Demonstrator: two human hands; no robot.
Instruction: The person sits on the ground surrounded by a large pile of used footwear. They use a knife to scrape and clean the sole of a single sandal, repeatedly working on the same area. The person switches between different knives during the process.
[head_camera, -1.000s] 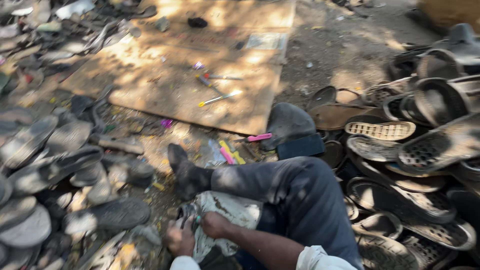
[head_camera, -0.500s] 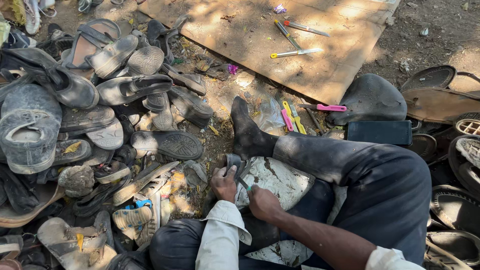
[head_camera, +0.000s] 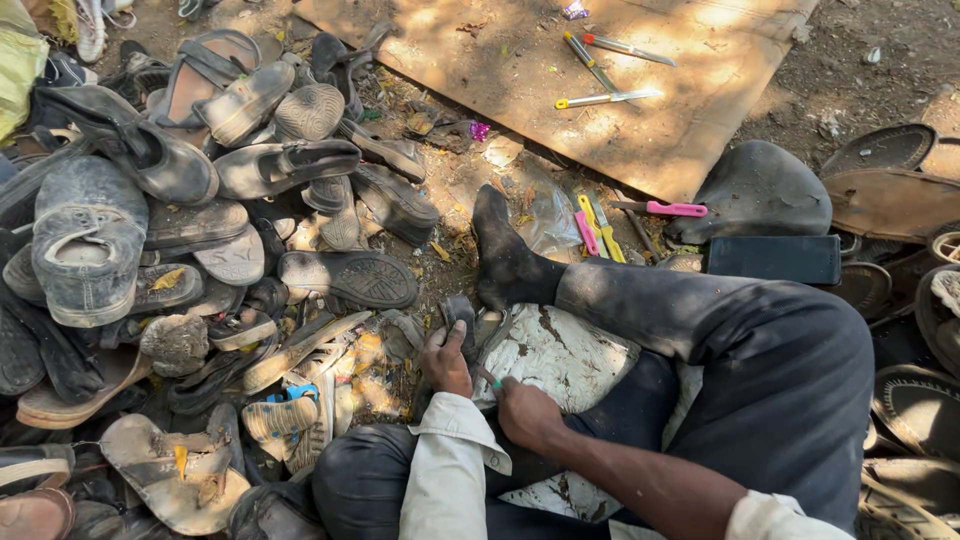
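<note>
a person sits on the ground with a black-socked foot (head_camera: 505, 262) stretched forward and dark trousers (head_camera: 760, 350) over bent knees. just below the foot, the left hand (head_camera: 447, 358) grips a small dark strap piece (head_camera: 461, 315), fingers closed on it. the right hand (head_camera: 527, 412), just right of the left, pinches a small tool, too small to tell what kind. both rest over a stained white cloth (head_camera: 555, 360) beside the foot. left of the foot lies a heap of worn shoes and sandals (head_camera: 200, 200). above the foot is a cardboard sheet (head_camera: 560, 70) with knives (head_camera: 605, 98) on it. right of the foot sit pink and yellow tools (head_camera: 600, 225) and a dark phone (head_camera: 775, 258).
</note>
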